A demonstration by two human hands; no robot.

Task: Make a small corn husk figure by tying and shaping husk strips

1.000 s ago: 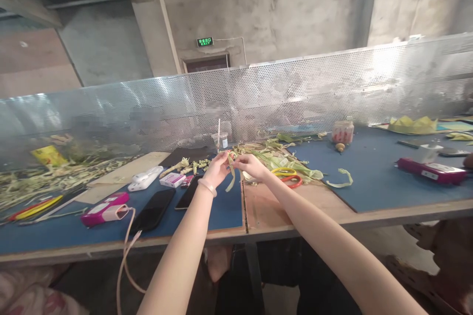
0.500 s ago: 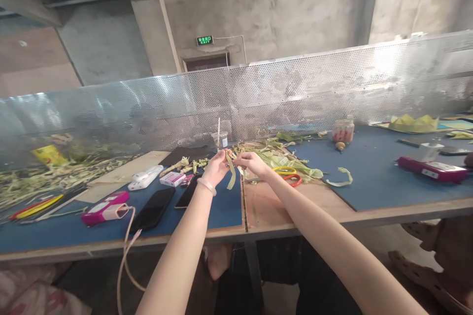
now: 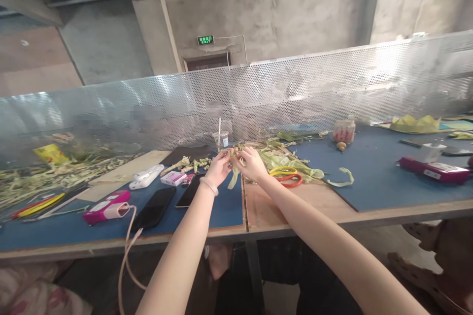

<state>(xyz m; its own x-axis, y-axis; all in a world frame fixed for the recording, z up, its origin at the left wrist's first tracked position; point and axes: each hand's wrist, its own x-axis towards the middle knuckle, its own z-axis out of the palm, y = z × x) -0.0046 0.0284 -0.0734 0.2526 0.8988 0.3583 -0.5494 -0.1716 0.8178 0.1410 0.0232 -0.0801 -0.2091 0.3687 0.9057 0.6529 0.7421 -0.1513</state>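
Observation:
My left hand [image 3: 219, 168] and my right hand [image 3: 251, 163] meet above the seam between two table boards, fingers pinched together on a pale green leaf strip [image 3: 233, 177] whose loose end hangs down between them. A bracelet sits on my left wrist. Behind my right hand lies a heap of green leaf strips [image 3: 286, 160], with yellow and red-handled scissors [image 3: 286, 175] just to its right. Small woven leaf pieces [image 3: 190, 164] lie to the left of my left hand.
Two dark phones [image 3: 155, 208] and a pink power bank [image 3: 105, 209] with a cable lie on the blue mat [image 3: 369, 177]. A plastic cup with a straw [image 3: 220, 139] stands before the perforated metal screen [image 3: 295, 88]. Another pink device [image 3: 432, 170] lies right.
My right hand has moved left, closing against my left hand on the strip; the gap between the hands has gone.

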